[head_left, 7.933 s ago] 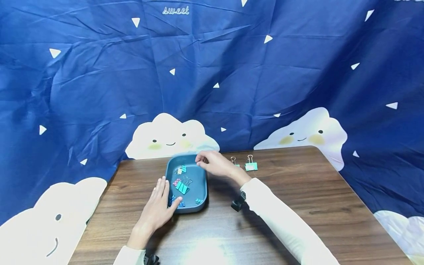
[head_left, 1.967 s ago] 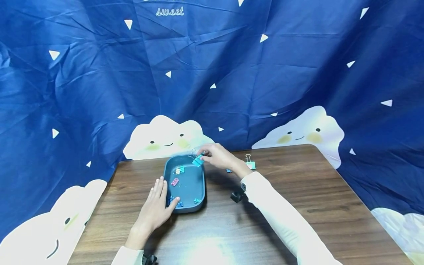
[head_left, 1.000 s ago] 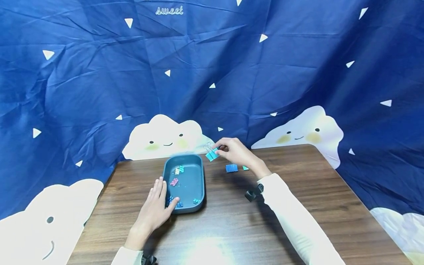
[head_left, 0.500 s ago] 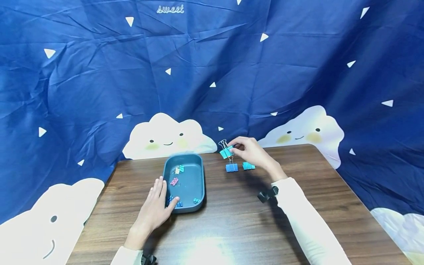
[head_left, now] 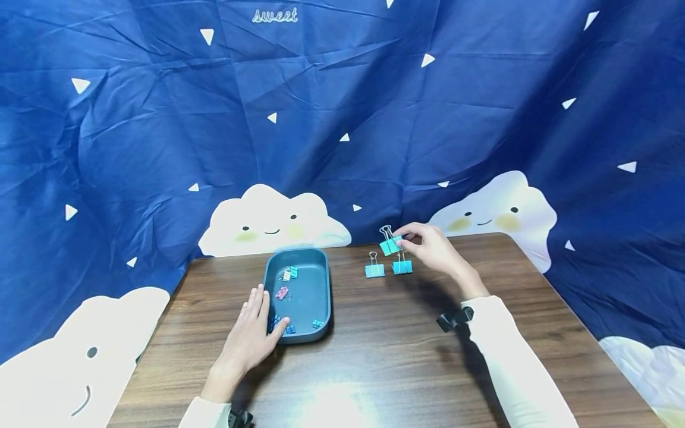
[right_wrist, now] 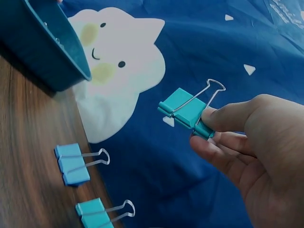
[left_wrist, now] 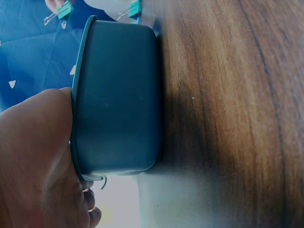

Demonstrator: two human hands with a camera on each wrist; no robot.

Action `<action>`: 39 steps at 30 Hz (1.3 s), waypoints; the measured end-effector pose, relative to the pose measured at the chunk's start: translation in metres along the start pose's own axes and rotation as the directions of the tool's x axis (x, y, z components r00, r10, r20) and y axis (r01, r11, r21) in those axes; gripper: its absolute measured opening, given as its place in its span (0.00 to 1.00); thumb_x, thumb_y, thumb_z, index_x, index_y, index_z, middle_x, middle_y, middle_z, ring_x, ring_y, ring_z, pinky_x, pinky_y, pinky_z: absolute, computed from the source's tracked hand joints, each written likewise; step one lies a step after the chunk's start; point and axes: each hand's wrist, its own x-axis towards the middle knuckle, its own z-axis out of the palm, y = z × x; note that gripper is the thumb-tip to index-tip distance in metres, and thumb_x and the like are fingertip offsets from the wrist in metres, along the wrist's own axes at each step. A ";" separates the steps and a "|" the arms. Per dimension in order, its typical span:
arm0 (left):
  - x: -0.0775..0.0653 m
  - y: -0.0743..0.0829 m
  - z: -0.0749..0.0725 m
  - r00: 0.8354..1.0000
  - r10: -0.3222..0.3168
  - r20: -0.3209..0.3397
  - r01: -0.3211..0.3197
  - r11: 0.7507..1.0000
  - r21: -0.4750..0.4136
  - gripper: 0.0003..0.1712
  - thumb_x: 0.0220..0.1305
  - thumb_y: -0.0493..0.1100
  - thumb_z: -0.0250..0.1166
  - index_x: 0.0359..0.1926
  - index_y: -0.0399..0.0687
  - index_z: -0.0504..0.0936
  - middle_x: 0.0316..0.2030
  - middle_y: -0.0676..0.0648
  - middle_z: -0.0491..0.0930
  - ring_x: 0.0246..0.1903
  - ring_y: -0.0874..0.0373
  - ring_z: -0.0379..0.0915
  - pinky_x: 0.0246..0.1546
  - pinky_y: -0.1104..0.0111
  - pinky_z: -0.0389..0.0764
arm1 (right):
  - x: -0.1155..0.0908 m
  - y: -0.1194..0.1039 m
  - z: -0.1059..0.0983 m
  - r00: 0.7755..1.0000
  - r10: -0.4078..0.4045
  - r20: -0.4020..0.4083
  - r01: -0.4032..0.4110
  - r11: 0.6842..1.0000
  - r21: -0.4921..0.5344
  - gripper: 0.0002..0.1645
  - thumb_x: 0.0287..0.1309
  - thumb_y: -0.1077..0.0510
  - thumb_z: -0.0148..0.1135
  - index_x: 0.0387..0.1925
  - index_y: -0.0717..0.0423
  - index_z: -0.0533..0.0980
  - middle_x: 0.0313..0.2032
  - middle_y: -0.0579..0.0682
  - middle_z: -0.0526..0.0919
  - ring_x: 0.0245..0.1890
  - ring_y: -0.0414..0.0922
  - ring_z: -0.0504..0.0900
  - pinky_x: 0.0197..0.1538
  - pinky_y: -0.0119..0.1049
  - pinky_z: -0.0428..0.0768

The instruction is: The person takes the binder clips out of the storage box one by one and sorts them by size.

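Note:
My right hand (head_left: 436,249) pinches a large teal binder clip (right_wrist: 189,108) between thumb and fingers, its wire handles pointing up. The clip hangs above the back part of the table. Below it, a blue binder clip (head_left: 374,271) and a teal binder clip (head_left: 402,267) stand side by side, handles up. My left hand (head_left: 247,342) rests on the left side of a dark blue tray (head_left: 327,297), fingers straight along the rim and thumb over the near edge. Inside lie a pink clip (head_left: 282,292), a teal and pale pair (head_left: 289,274) and several small blue and teal clips (head_left: 318,324).
The wooden table (head_left: 417,362) reaches back to a blue curtain (head_left: 342,119) printed with clouds. Its back edge runs just behind the tray and standing clips. Glare lies on the front of the tabletop.
The large teal clip, in the tray at first, has been picked up by my right hand and carried right, over the tray's rim to above the standing clips. My left hand stays put.

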 end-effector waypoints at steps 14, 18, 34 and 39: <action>0.000 -0.001 0.004 1.000 0.008 -0.008 -0.008 1.000 0.009 0.54 0.78 0.67 0.56 0.83 0.31 0.51 0.85 0.32 0.43 0.85 0.36 0.39 0.84 0.42 0.50 | -0.028 0.033 -0.009 0.997 0.052 -0.058 -0.048 0.997 0.057 0.11 0.67 0.63 0.72 0.49 0.59 0.88 0.41 0.57 0.92 0.33 0.36 0.85 0.36 0.25 0.82; 0.000 -0.001 0.004 1.000 0.003 -0.002 -0.003 1.000 0.006 0.54 0.79 0.66 0.56 0.83 0.31 0.50 0.85 0.32 0.43 0.85 0.36 0.38 0.84 0.42 0.50 | -0.034 0.041 -0.013 0.994 0.084 -0.065 -0.080 0.995 0.051 0.11 0.68 0.62 0.71 0.49 0.59 0.88 0.38 0.56 0.91 0.32 0.39 0.85 0.34 0.25 0.80; 0.000 0.001 0.001 1.000 -0.002 0.000 0.002 1.000 0.002 0.53 0.79 0.65 0.57 0.83 0.31 0.51 0.85 0.32 0.42 0.85 0.36 0.38 0.84 0.42 0.49 | -0.048 0.076 -0.020 0.981 0.175 -0.083 -0.171 0.984 0.053 0.12 0.71 0.61 0.69 0.52 0.60 0.87 0.35 0.59 0.91 0.31 0.34 0.84 0.34 0.26 0.80; 0.001 0.001 0.001 1.000 -0.004 0.006 0.004 1.000 0.005 0.53 0.79 0.66 0.56 0.83 0.32 0.51 0.85 0.32 0.43 0.85 0.37 0.38 0.84 0.43 0.49 | -0.051 0.084 -0.020 0.975 0.206 -0.081 -0.205 0.978 0.030 0.12 0.72 0.62 0.68 0.52 0.60 0.86 0.35 0.58 0.91 0.34 0.48 0.88 0.34 0.27 0.79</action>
